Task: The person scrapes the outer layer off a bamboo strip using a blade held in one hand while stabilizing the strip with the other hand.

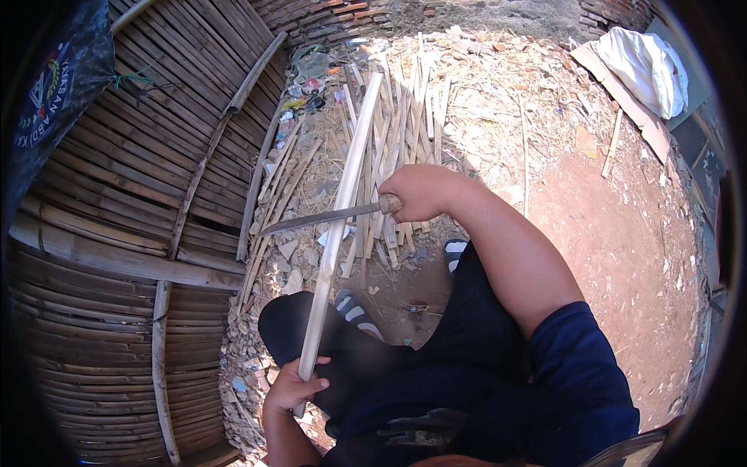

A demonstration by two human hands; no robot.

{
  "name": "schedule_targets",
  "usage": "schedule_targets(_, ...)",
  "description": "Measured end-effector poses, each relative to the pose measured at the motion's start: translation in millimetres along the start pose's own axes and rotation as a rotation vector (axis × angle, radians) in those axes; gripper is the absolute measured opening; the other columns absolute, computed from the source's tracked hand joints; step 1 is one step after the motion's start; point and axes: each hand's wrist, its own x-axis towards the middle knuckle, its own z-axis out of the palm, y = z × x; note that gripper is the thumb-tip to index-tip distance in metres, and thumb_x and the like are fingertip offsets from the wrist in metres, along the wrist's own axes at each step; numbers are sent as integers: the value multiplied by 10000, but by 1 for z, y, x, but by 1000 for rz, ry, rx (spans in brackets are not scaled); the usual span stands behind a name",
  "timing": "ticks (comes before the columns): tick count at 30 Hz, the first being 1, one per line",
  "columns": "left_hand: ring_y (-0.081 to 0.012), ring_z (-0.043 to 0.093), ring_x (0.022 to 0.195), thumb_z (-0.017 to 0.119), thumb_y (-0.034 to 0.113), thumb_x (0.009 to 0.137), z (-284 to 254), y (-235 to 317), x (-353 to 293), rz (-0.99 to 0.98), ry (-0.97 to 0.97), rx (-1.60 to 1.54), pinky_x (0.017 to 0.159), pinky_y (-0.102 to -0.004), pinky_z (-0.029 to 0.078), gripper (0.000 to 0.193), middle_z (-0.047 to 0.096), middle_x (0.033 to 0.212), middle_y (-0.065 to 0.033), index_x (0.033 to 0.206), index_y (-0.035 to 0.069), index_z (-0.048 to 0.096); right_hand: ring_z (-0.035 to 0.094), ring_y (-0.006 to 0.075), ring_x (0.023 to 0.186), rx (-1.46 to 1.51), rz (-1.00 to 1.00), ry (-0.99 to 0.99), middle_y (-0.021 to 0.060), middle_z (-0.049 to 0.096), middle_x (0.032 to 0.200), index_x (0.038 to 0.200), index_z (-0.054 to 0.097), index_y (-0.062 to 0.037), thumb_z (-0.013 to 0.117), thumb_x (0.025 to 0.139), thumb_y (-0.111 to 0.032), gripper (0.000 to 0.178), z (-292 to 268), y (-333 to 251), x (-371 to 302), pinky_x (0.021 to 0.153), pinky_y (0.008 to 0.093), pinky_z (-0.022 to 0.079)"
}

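My left hand [292, 387] is closed round the lower end of a long pale strip [319, 307] that looks like split bamboo. The strip slants up and away, past my bent knee, over a heap on the ground. In my right hand [420, 193] is the handle of a long-bladed knife [311, 220], its tip pointing left. The blade lies crosswise at the strip, about midway along it. Whether the edge bites into the strip, I cannot tell.
Cut strips [389, 148] lie heaped on the ground ahead, among shavings and litter. A slatted bamboo wall [148, 148] stands close on the left. At the far right a white sack [638, 70] rests by a brown sheet [622, 97]. A brick wall [334, 19] runs along the back.
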Motion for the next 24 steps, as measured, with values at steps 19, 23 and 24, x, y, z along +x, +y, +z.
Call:
schedule_targets(19, -28, 453, 509, 805, 38, 831, -1, -2, 0, -20, 18, 2, 485, -219, 350, 507, 512, 610, 76, 1304, 20, 623, 673, 375, 1044, 32, 46, 104, 196, 713, 1071, 1147, 706, -41, 788, 790, -341, 474, -2, 12, -2, 910, 465, 528)
schedule_targets(23, -28, 450, 504, 809, 43, 832, -1, -4, -4, 2, 17, 10, 481, -220, 347, 514, 509, 603, 77, 1309, 16, 618, 677, 378, 1004, -92, -164, -51, 176, 716, 984, 1117, 719, -104, 789, 788, -398, 446, 14, -32, 0, 848, 489, 528)
schedule_targets(24, -28, 449, 503, 809, 46, 832, 0, -3, -4, 1, 18, 18, 481, -221, 347, 515, 508, 602, 76, 1310, 16, 618, 678, 376, 1005, -111, -196, -80, 171, 716, 982, 1122, 720, -113, 791, 786, -403, 449, 13, -37, -2, 848, 490, 528)
